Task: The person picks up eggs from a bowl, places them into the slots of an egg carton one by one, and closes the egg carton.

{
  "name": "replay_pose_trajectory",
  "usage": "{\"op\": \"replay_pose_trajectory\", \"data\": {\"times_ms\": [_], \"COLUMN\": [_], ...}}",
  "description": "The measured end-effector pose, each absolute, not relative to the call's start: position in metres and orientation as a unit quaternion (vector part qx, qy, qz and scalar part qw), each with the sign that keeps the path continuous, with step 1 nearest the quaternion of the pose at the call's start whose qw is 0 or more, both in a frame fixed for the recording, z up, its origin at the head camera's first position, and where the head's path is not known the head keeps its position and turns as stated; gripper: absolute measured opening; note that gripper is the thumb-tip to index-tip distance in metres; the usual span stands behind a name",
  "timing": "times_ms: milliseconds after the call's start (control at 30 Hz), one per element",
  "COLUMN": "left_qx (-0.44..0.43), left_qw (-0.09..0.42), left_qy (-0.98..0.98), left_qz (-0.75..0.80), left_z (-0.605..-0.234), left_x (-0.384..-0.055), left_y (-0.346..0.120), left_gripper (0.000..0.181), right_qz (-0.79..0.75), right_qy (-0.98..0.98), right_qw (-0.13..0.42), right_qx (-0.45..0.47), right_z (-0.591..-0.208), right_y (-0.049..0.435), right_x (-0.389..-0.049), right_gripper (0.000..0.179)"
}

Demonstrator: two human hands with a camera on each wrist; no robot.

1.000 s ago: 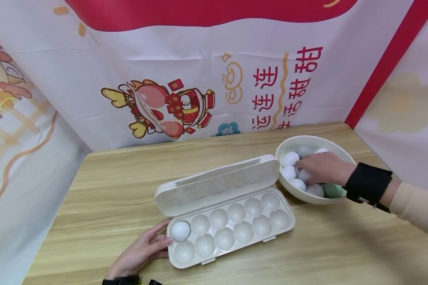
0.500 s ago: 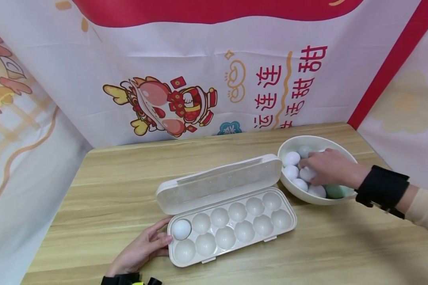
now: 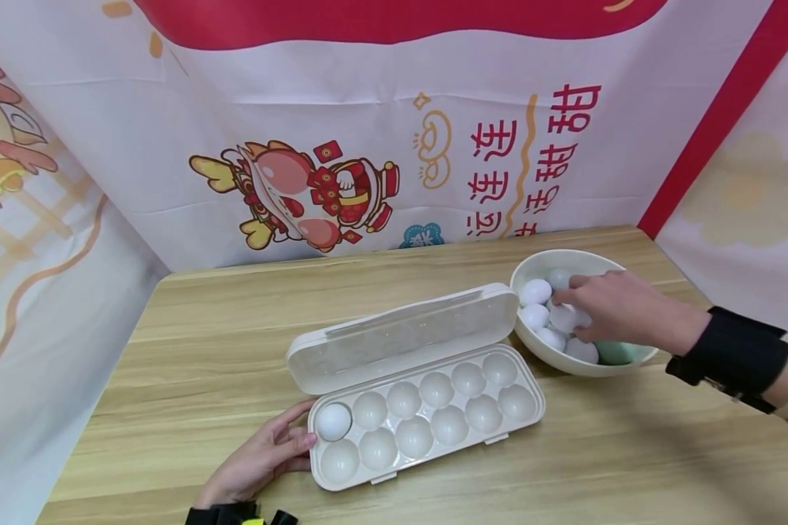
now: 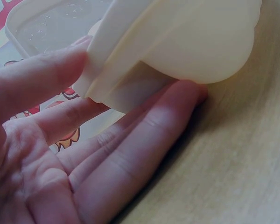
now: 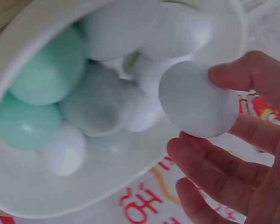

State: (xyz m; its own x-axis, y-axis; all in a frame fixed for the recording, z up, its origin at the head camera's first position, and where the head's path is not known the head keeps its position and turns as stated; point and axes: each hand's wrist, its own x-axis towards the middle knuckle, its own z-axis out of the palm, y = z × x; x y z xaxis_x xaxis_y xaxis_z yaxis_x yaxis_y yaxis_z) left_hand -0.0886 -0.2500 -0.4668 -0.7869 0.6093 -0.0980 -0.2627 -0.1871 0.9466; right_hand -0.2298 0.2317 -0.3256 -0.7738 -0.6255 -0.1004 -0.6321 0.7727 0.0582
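My left hand [image 3: 259, 463] holds the left end of a cream plastic egg box [image 3: 449, 425]; the left wrist view shows the thumb [image 4: 60, 67] on its rim and fingers beneath. One white egg [image 3: 333, 422] sits in the box's far left cup; the other cups are bare. At the right, my right hand [image 3: 620, 306] is over a cream bowl [image 3: 568, 257] of eggs. In the right wrist view its thumb and fingers pinch a pale egg [image 5: 193, 100] above the others. Green eggs [image 5: 49, 70] and a grey egg [image 5: 95, 100] lie in the bowl.
The box's translucent lid [image 3: 403, 339] stands raised along its far side, its right end against the bowl. A wooden table [image 3: 223, 328] carries everything. Printed cloth [image 3: 341, 95] hangs behind and at both sides.
My right hand has drawn back a little to the right within the bowl area, a pale egg now showing between its fingers. The left hand keeps its hold on the egg box.
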Motion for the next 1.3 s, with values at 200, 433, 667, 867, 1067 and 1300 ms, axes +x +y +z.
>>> {"op": "replay_pose_trajectory", "data": {"times_ms": [200, 433, 667, 867, 1067, 1300], "left_qx": [0.158, 0.145, 0.14, 0.144, 0.15, 0.146], "left_qw": [0.289, 0.289, 0.291, 0.29, 0.284, 0.287], "left_qy": [0.564, 0.576, 0.58, 0.574, 0.57, 0.576], "left_qz": [0.757, 0.751, 0.748, 0.752, 0.756, 0.752], "left_z": [-0.467, -0.466, -0.467, -0.466, -0.466, -0.468], "left_x": [-0.088, -0.09, -0.091, -0.09, -0.089, -0.088], "left_y": [-0.251, -0.251, -0.251, -0.25, -0.249, -0.251], "left_gripper": [0.054, 0.055, 0.057, 0.056, 0.055, 0.055], "right_qz": [0.064, 0.083, 0.073, 0.04, 0.028, 0.021], "right_qy": [0.925, 0.902, 0.885, 0.873, 0.876, 0.874], "right_qw": [-0.018, -0.059, -0.086, -0.089, -0.057, -0.025], "right_qx": [-0.375, -0.42, -0.452, -0.478, -0.478, -0.485], "right_z": [-0.309, -0.304, -0.307, -0.315, -0.318, -0.322], "right_y": [0.22, 0.209, 0.197, 0.187, 0.179, 0.16], "right_x": [-0.212, -0.197, -0.183, -0.178, -0.176, -0.175], "right_gripper": [0.044, 0.041, 0.038, 0.036, 0.038, 0.037]}}
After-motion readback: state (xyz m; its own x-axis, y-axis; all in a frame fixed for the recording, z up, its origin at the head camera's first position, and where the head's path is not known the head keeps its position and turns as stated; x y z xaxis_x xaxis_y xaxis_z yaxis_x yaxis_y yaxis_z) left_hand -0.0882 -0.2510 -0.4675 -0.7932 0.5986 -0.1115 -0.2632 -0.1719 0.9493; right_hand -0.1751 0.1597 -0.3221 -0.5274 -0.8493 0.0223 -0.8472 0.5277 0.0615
